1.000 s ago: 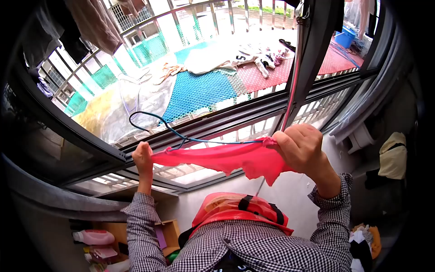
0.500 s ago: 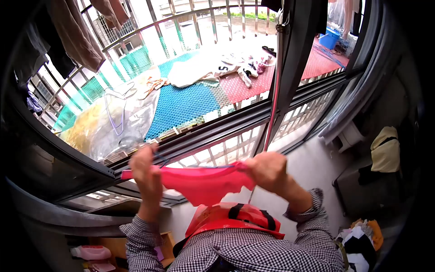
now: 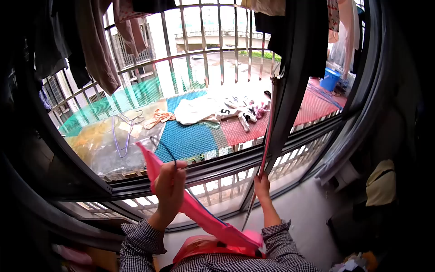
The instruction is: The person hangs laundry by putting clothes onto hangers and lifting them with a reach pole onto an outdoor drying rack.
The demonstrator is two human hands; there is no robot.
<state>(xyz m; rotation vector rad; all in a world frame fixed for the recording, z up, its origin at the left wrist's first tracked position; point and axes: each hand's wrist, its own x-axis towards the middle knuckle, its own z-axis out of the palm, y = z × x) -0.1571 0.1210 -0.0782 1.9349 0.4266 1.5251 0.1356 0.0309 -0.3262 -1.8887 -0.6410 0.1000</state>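
My left hand (image 3: pixel 170 190) is closed around a dark clothes hanger (image 3: pixel 167 149), whose hook sticks up above the fingers. A bright pink garment (image 3: pixel 204 217) hangs on this hanger, slanting from upper left down to the right in front of my body. What kind of garment it is, I cannot tell. My right hand (image 3: pixel 262 187) is wrapped round a long thin pole (image 3: pixel 267 140) that leans nearly upright against the dark window frame. Below that hand the pole runs on down toward the floor.
Beyond the open window, a white garment (image 3: pixel 195 111), an orange cloth (image 3: pixel 158 118) and a purple hanger (image 3: pixel 121 136) lie on a ledge with blue matting (image 3: pixel 190 136). Metal bars (image 3: pixel 204 45) enclose it. Clothes (image 3: pixel 97 50) hang overhead, and a blue bucket (image 3: pixel 330 79) stands right.
My right hand has let go of the pink garment and taken hold of the pole. The garment has swung from level to slanting, and the view has tilted up.
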